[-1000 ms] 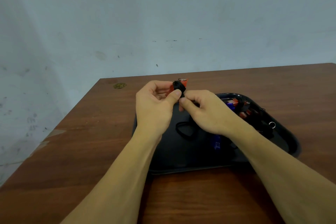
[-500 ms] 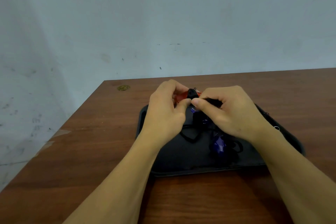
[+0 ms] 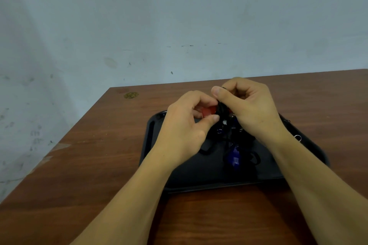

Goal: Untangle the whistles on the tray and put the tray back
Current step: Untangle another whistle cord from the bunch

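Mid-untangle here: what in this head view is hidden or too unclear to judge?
- Knot in the black cords: covered by the right hand and left hand.
- Red whistle: mostly wrapped by left fingers.
- Whistle count: right forearm covers the tray's right side.
- Blue whistle: blurred, cord path unclear.

table (image 3: 89,165): wood-grain top, reddish brown, smooth, low sheen, with pale scuffed patches at the left edge.
tray (image 3: 151,133): black plastic by the look, smooth, matt to faintly glossy at the rim.
red whistle (image 3: 208,111): glossy plastic.
blue whistle (image 3: 235,157): glossy, translucent-looking plastic.
cords (image 3: 223,111): black woven cloth, matt.
split ring (image 3: 297,137): bright metal.
round fitting (image 3: 130,95): dull brass-coloured metal, set in the tabletop.
wall (image 3: 179,16): painted, matt, scuffed and stained.
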